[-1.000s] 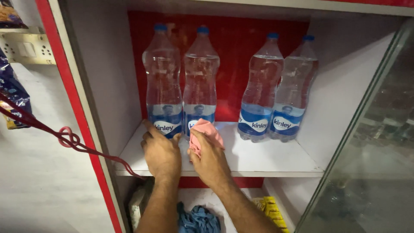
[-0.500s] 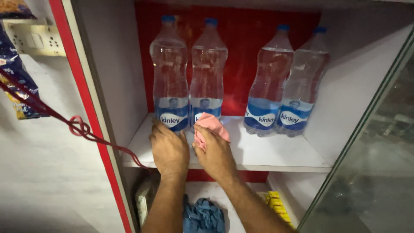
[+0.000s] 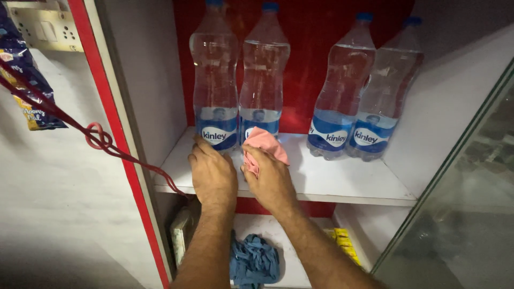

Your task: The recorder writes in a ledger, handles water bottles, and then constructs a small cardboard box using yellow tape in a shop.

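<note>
The white shelf fills mid-frame, water bottles against its red back. My right hand bunches a pink cloth at centre, pressed to the shelf. My left hand lies flat and empty, fingertips touching the leftmost bottle, bracing me.

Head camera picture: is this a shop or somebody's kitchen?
Probably a small shop. Four big water bottles stand in a row on a white shelf with a red back, snack packets hang at the left, and a glass door is at the right.
</note>
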